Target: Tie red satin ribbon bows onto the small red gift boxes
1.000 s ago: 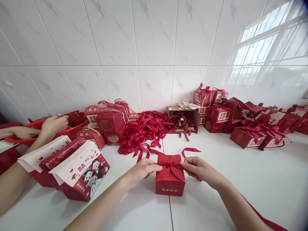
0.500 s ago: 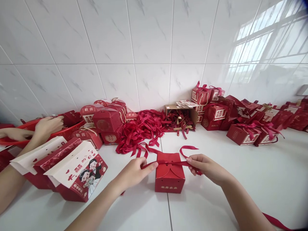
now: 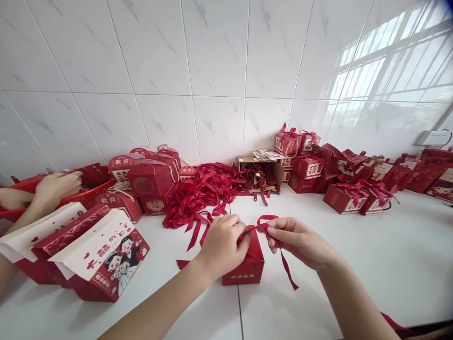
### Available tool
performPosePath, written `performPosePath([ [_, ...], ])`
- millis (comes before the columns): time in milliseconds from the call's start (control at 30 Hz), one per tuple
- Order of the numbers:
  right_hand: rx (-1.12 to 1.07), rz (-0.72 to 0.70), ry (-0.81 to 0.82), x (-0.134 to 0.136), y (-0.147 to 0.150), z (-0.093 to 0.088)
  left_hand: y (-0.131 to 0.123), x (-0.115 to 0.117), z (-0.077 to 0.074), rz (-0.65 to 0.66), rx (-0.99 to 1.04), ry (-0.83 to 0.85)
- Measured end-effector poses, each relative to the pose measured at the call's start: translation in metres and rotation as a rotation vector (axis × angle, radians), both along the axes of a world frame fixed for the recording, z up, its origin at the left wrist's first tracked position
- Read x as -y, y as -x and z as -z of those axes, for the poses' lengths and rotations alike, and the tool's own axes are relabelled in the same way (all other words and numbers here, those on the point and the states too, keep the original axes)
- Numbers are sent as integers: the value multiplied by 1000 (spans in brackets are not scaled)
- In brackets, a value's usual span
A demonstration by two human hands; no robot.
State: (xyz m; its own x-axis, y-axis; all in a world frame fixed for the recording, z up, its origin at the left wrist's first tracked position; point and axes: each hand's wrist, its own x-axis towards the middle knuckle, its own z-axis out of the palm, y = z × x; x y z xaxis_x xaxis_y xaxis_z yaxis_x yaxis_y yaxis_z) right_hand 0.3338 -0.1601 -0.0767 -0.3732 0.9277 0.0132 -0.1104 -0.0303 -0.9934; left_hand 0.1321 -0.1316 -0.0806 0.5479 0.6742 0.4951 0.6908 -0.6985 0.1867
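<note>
A small red gift box (image 3: 244, 274) with gold lettering on its front stands on the white table before me. My left hand (image 3: 228, 241) is over the left part of its top, fingers closed on a red ribbon; the hand hides much of the lid. On the right, my right hand (image 3: 292, 236) pinches a loop of the same red ribbon (image 3: 267, 218) just above and beside the box's top. One ribbon tail hangs down below my right hand, and another end pokes out to the left behind my left wrist.
A heap of red ribbons (image 3: 201, 189) lies behind the box, beside an open carton (image 3: 278, 172) of bands. Red boxes are stacked left and right; two bow-tied boxes (image 3: 345, 198) sit at right. At left stand house-shaped boxes (image 3: 102, 255); another person's hand (image 3: 58, 189) reaches over a red basket (image 3: 90, 194).
My left hand has moved right, over the box's lid. The ribbon, earlier stretched straight across the top, now forms a loop at my right hand. The view has shifted slightly.
</note>
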Motion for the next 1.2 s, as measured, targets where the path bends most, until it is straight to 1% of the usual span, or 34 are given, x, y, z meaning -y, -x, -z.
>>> performPosePath([
  [133,142,90,-8,-2,3,8,5,-7,-1,-93,77,-121],
  [200,205,142,-40,-4,10,13,6,-7,-1,-129,78,-190],
  [267,234,170,-90,-7,20,16,6,-6,-2,-147,71,-225],
  [367,272,164,-173,-9,35,17,4,-2,-3,-156,76,-210],
  [433,295,174,-216,-10,42,17,6,1,-5,-146,104,-159],
  [500,315,234,-257,-10,46,18,12,3,-8,-91,169,-45],
  [567,316,308,-304,-9,49,22,20,4,-9,-8,260,128],
  [600,305,319,-321,-9,49,23,25,3,-8,14,308,216],
  [667,251,276,-319,-8,50,27,34,0,0,-18,392,369],
  [767,187,182,-270,-8,48,30,42,-8,20,-111,505,598],
  [833,206,171,-272,-8,47,30,45,-14,31,-99,588,811],
  [900,265,189,-289,-6,49,30,46,-18,37,-67,655,1023],
  [967,334,243,-313,-4,53,29,49,-18,34,-47,703,1160],
  [1033,404,347,-345,-2,60,30,51,-15,26,-27,747,1210],
  [1133,476,503,-382,-1,73,33,52,-7,9,39,795,1201],
  [1200,507,563,-386,-1,79,35,49,-1,-2,91,785,1152],
])
